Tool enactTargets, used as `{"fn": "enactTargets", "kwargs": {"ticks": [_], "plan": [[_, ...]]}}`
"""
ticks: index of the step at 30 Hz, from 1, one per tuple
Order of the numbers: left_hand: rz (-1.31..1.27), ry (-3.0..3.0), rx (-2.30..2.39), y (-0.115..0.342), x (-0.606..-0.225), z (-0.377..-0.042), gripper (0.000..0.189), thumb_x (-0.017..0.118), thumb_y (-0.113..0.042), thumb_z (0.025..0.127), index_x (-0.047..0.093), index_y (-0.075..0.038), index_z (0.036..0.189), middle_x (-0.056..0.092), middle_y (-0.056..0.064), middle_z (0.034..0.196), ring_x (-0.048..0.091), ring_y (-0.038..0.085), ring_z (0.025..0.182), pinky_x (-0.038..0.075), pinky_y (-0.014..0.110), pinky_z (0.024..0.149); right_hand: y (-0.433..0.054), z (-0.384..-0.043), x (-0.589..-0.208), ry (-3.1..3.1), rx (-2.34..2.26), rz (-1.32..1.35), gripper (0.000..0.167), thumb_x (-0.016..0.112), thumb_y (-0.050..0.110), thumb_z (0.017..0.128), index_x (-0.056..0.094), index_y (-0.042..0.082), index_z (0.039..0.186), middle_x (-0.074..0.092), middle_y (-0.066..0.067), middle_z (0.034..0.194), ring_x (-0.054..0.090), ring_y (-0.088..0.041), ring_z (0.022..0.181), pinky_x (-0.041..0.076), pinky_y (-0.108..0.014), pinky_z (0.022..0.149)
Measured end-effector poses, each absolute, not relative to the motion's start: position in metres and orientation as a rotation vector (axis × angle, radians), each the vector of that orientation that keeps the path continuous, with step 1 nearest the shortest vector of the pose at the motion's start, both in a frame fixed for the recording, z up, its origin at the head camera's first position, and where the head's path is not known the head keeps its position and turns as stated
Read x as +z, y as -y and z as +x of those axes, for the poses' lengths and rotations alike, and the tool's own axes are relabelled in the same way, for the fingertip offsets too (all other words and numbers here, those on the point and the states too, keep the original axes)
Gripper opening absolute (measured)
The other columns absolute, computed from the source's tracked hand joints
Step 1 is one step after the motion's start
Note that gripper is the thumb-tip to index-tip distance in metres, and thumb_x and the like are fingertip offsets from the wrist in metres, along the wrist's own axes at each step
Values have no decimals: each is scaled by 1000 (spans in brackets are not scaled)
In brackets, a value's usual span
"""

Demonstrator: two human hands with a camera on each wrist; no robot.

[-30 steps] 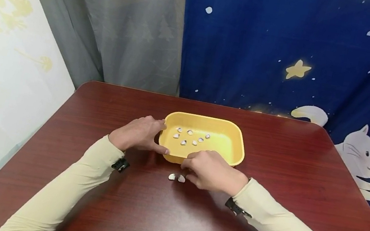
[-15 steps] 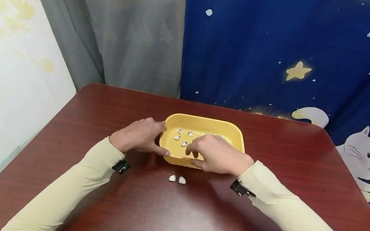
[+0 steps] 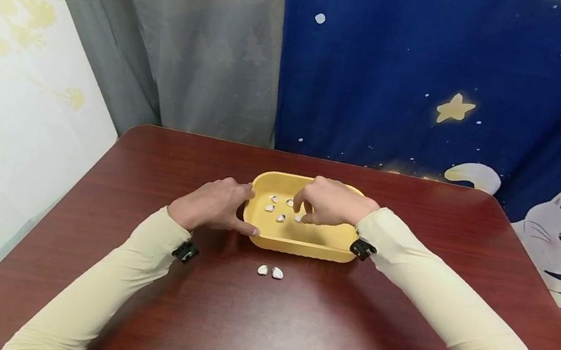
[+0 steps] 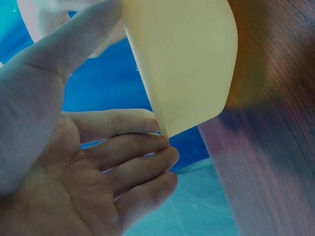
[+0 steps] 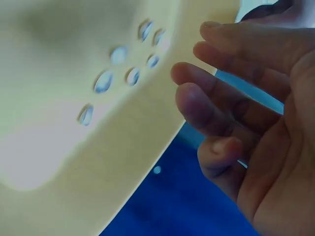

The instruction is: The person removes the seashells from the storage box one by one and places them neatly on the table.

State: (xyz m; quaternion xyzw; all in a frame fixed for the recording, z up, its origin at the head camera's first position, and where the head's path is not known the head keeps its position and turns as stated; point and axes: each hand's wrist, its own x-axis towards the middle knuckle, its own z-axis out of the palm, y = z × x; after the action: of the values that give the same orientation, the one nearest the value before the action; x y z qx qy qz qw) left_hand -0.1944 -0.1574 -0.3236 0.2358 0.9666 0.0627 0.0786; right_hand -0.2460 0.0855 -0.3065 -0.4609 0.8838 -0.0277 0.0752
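Note:
The yellow plastic tub stands on the table, with several small white shells on its floor. At the tub's left end, my left hand touches the rim with extended thumb and fingers. In the left wrist view, the fingertips meet the tub's edge. My right hand is over the tub, fingers bent downward near the shells. The right wrist view shows nothing between its parted fingers, with the shells a short way off. On the table before the tub lie two more shells, side by side.
The dark red wooden table extends around the tub on all sides. Behind its far edge hang a grey curtain and a blue starry curtain. A white patterned wall borders the left.
My right hand has left the two shells on the table, risen over the near rim and moved above the tub. My left hand has stayed at the tub's left end.

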Motion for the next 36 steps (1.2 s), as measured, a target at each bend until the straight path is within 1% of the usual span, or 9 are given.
{"fn": "enactTargets", "kwargs": {"ticks": [3,6,13,17,22,29,31,33,36], "plan": [[697,-2886,188,157,-323,-194,78,78,-61,77,62,-2,126,67,9,94,58,19,79,50,32,69,-82,-258,-310,-2660,-46,-1297,23,79,22,84,78,14,106,72,2,83,64,-13,77,54,-34,72],[690,-2886,189,157,-323,-195,76,78,-61,77,63,-3,124,66,7,90,57,19,77,48,30,68,-77,-269,-314,-2672,1,-1248,26,78,20,84,77,15,109,72,1,86,64,-14,79,54,-34,73],[704,-2888,189,158,-323,-196,76,79,-60,77,62,-3,124,63,5,83,56,18,74,46,30,65,-61,-287,-326,-2676,25,-1245,25,76,12,87,78,16,112,75,-5,105,62,-16,87,55,-33,79],[699,-2883,195,157,-324,-195,77,79,-60,77,61,-3,125,61,4,79,55,17,72,45,29,63,-55,-291,-336,-2687,60,-1252,26,74,10,88,78,17,113,76,-4,108,64,-16,88,55,-34,81],[703,-2896,195,157,-323,-195,77,79,-61,76,61,-4,125,61,4,78,55,17,72,45,30,62,-50,-294,-350,-2765,96,-1234,22,75,11,88,78,18,109,77,-1,109,71,-17,95,58,-36,87],[724,-2901,204,157,-324,-195,74,79,-62,76,62,-5,121,60,3,77,54,16,72,44,30,62,-46,-291,-364,-2909,173,-1216,11,77,13,85,81,20,92,78,2,94,71,-18,83,59,-39,77],[719,-2902,204,158,-323,-195,74,79,-62,76,62,-5,121,60,3,77,54,16,72,44,30,62,-45,-291,-365,-2922,184,-1202,8,77,14,85,81,19,91,77,2,92,70,-17,82,59,-39,76],[721,-2902,221,159,-324,-195,73,79,-60,76,61,-5,120,59,3,76,54,16,71,43,29,61,-44,-291,-366,-2930,194,-1193,4,78,15,85,79,18,85,76,1,88,69,-17,79,59,-39,74],[718,-2897,251,160,-324,-194,72,80,-59,77,60,-5,120,57,3,75,53,16,69,42,28,60,-43,-291,-367,-2914,200,-1190,7,77,15,85,76,17,78,74,1,81,66,-16,74,58,-39,72]]}}
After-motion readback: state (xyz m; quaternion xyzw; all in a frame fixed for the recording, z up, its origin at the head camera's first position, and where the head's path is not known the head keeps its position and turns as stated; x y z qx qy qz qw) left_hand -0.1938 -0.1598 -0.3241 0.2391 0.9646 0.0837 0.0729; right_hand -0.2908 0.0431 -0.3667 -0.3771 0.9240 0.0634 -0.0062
